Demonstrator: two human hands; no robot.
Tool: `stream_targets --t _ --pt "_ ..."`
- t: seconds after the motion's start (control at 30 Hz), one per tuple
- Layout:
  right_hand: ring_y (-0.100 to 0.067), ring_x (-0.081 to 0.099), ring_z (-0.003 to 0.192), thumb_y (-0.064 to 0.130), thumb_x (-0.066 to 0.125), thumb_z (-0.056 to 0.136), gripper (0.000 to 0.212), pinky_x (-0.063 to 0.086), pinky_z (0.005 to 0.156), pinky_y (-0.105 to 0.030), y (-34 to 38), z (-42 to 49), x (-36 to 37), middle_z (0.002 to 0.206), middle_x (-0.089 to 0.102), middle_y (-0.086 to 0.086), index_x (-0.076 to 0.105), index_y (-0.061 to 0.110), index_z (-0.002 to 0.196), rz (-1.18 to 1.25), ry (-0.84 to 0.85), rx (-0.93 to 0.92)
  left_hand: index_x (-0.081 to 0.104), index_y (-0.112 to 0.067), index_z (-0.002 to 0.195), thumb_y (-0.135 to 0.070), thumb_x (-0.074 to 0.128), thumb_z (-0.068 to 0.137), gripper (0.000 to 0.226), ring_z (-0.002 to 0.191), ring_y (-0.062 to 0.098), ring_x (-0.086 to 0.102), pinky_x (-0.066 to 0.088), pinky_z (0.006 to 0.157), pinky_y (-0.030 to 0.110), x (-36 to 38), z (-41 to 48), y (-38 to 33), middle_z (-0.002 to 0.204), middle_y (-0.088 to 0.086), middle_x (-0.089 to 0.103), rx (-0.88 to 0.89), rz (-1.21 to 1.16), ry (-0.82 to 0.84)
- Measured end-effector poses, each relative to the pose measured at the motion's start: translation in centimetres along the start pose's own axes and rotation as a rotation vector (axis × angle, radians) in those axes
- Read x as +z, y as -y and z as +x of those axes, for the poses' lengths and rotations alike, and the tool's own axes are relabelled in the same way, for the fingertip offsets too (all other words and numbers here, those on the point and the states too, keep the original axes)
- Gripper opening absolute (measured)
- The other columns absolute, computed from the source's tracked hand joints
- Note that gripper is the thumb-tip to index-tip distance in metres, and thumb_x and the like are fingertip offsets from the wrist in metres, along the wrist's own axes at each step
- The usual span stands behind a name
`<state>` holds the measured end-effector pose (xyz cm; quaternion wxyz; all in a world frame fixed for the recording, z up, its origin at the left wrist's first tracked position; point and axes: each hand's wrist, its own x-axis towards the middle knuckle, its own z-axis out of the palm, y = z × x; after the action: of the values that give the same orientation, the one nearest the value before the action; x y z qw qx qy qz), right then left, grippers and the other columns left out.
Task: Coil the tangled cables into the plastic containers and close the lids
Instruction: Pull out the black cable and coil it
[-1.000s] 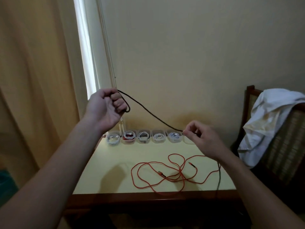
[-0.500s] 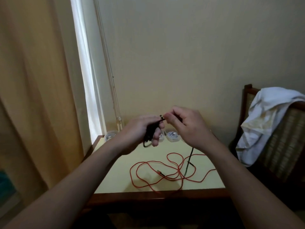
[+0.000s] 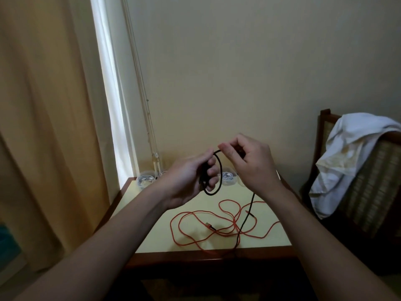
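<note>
While the left hand [image 3: 186,181] curls round black cable [image 3: 220,174] coils above the bench [image 3: 152,233], the right hand [image 3: 253,166] pinches the loop at its 12 o'clock. The tail drops toward 5 o'clock, crossing a tangled red cable [image 3: 207,224].

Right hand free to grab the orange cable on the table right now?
Probably not yet: the right hand pinches the black cable. The path looks open, though; the orange cable lies uncovered on the table just below, crossed only by the black cable's hanging tail.
</note>
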<state>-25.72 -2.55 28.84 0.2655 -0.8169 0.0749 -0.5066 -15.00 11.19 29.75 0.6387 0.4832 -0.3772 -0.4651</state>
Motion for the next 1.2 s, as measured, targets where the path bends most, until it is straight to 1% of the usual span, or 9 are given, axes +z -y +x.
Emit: stream_targets --t 0.1,0.3,0.5,0.63,0.73,0.87,1.03,1.1,1.2 --pt "-0.006 0.046 0.057 0.031 0.066 0.098 0.029 0.035 0.055 -0.018 -0.1 0.1 -0.1 0.062 0.054 0.007 0.064 0.011 0.079 -0.001 0.005 -0.007 0.044 -0.017 0.079 -0.036 0.040 0.105 0.032 0.050 0.012 0.036 0.038 0.050 0.024 0.1 -0.3 -0.1 0.061 -0.003 0.031 -0.034 -0.090 0.064" --pt "-0.008 0.043 0.055 0.037 0.064 0.098 0.030 0.036 0.052 -0.025 0.0 -0.1 -0.4 0.060 0.053 0.002 0.064 0.013 0.079 0.039 0.089 0.022 0.048 -0.020 0.069 -0.037 0.048 0.098 0.033 0.046 0.009 0.012 0.014 0.042 0.022 -0.9 -0.7 -0.8 0.058 -0.009 0.015 -0.178 -0.292 0.135" --pt "-0.002 0.046 0.057 0.043 0.062 0.097 0.028 0.038 0.055 -0.022 -3.0 -0.7 -1.0 0.062 0.055 0.007 0.063 0.024 0.077 0.020 0.231 0.192 0.032 -0.026 0.056 -0.033 0.053 0.093 0.043 0.042 0.009 0.004 0.002 0.040 0.024 -3.7 -0.9 -3.1 0.046 -0.009 0.013 -0.049 -0.495 -0.086" --pt "-0.012 0.050 0.060 0.043 0.062 0.097 0.023 0.041 0.056 -0.027 -6.3 -1.7 -1.8 0.071 0.064 -0.002 0.067 0.026 0.082 -0.057 0.251 0.278 0.035 -0.024 0.057 -0.025 0.049 0.087 0.033 0.039 0.011 0.009 0.008 0.036 0.024 -6.6 -1.4 -4.5 0.048 -0.007 0.017 0.052 -0.665 -0.243" --pt "-0.005 0.049 0.059 0.036 0.063 0.098 0.013 0.042 0.056 -0.027 -7.2 -2.8 -1.8 0.074 0.062 0.002 0.063 0.026 0.090 -0.110 0.272 0.281 0.032 -0.022 0.059 -0.012 0.044 0.087 0.032 0.042 0.012 0.014 0.012 0.040 0.024 -7.9 -1.1 -4.6 0.055 -0.008 0.018 0.158 -0.732 -0.387" --pt "-0.005 0.053 0.069 0.033 0.065 0.098 0.013 0.043 0.067 -0.030 -6.8 -3.5 -0.7 0.079 0.063 0.011 0.057 0.031 0.089 -0.293 0.384 0.182 0.038 -0.019 0.069 -0.008 0.044 0.083 0.019 0.045 0.013 0.024 0.022 0.044 0.024 -8.0 0.5 -3.6 0.056 -0.006 0.028 0.247 -0.540 -0.512" --pt "-0.007 0.053 0.080 0.032 0.060 0.101 0.014 0.040 0.069 -0.027 -3.6 -3.0 0.3 0.086 0.060 0.013 0.059 0.028 0.087 -0.321 0.588 -0.014 0.052 -0.013 0.088 -0.014 0.044 0.102 0.017 0.060 0.019 0.063 0.043 0.055 0.025 -6.3 1.6 -2.1 0.060 -0.001 0.053 0.295 -0.181 -0.580" --pt "-0.004 0.052 0.079 0.034 0.058 0.102 0.016 0.038 0.068 -0.022 -2.3 -2.6 0.6 0.083 0.057 0.015 0.059 0.028 0.087 -0.265 0.601 -0.062 0.056 -0.009 0.091 -0.014 0.045 0.104 0.018 0.066 0.022 0.069 0.052 0.057 0.025 -5.0 1.4 -1.4 0.062 0.001 0.061 0.300 -0.026 -0.549" --pt "0.001 0.048 0.076 0.036 0.055 0.102 0.021 0.033 0.066 -0.018 -1.2 -1.8 0.9 0.078 0.052 0.014 0.061 0.024 0.087 -0.197 0.495 -0.110 0.058 -0.004 0.094 -0.015 0.045 0.104 0.020 0.054 0.019 0.064 0.049 0.050 0.022 -3.4 1.1 -0.3 0.061 0.004 0.063 0.223 0.203 -0.445"
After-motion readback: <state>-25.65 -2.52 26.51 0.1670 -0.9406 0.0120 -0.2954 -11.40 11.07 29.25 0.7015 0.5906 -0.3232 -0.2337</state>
